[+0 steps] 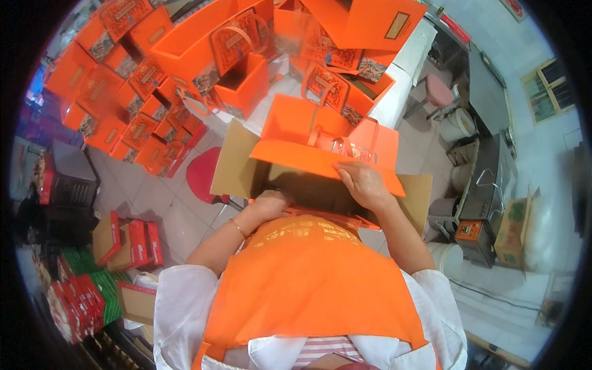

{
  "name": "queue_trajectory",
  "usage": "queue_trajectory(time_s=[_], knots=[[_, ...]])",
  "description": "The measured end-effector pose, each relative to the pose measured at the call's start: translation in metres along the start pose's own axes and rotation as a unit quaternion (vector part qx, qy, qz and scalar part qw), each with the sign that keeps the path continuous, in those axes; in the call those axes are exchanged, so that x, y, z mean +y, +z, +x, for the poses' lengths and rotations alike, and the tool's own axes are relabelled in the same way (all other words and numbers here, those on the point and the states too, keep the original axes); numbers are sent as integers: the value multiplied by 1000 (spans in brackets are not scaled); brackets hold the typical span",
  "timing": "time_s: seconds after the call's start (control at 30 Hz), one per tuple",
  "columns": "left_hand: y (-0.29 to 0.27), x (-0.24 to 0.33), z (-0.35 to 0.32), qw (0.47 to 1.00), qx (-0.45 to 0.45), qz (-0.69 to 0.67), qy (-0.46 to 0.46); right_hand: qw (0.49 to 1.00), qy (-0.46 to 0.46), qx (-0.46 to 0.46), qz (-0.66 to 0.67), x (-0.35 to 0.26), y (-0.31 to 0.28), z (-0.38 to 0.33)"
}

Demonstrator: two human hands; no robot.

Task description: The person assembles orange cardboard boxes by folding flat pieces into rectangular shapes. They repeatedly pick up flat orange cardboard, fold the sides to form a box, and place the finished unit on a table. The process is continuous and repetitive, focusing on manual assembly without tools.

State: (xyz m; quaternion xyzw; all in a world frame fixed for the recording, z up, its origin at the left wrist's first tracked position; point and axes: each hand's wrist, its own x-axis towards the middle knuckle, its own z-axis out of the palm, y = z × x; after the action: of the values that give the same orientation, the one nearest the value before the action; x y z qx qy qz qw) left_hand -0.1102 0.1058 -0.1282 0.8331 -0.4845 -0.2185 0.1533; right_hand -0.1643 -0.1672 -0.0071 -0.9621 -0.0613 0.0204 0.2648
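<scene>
Close in front of my apron, a cardboard box (311, 177) stands with its top unfolded, orange outside and brown inside. Its brown side flaps (235, 159) spread left and right. My right hand (365, 184) pinches the edge of the far orange flap (296, 161). At the near left rim, my left hand (271, 203) curls its fingers over into the box, where the fingertips are in shadow. Just beyond the far flap, an orange gift box with a strap handle (342, 143) lies on the white table; its lower part is hidden.
Orange gift boxes (243, 86) crowd the table, and several more are stacked at the far left (139, 117). A red stool (205, 176) stands on the tiled floor to the left. Red cartons (127, 242) lie lower left. Buckets (457, 126) and a metal cabinet (487, 185) line the right wall.
</scene>
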Motion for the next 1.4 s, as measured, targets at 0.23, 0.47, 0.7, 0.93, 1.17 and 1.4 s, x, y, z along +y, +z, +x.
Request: queue_trajectory(time_s=[0.23, 0.47, 0.7, 0.93, 1.17, 1.4], knots=[[-70, 5, -6, 940, -110, -320, 48, 986, 42, -4, -161, 41, 62, -6], [-94, 17, 84, 956, 236, 164, -65, 979, 96, -10, -179, 58, 58, 27], [-68, -61, 128, 991, 54, 113, -43, 967, 77, 59, -237, 100, 61, 34], [-55, -71, 143, 981, 103, 161, -41, 960, 137, 12, -244, 144, 85, 40], [-57, -80, 129, 978, 131, 164, -20, 983, 157, 84, -40, 168, 82, 9], [-66, -96, 129, 974, 73, 211, -33, 956, 257, 49, -133, 183, 74, -4]])
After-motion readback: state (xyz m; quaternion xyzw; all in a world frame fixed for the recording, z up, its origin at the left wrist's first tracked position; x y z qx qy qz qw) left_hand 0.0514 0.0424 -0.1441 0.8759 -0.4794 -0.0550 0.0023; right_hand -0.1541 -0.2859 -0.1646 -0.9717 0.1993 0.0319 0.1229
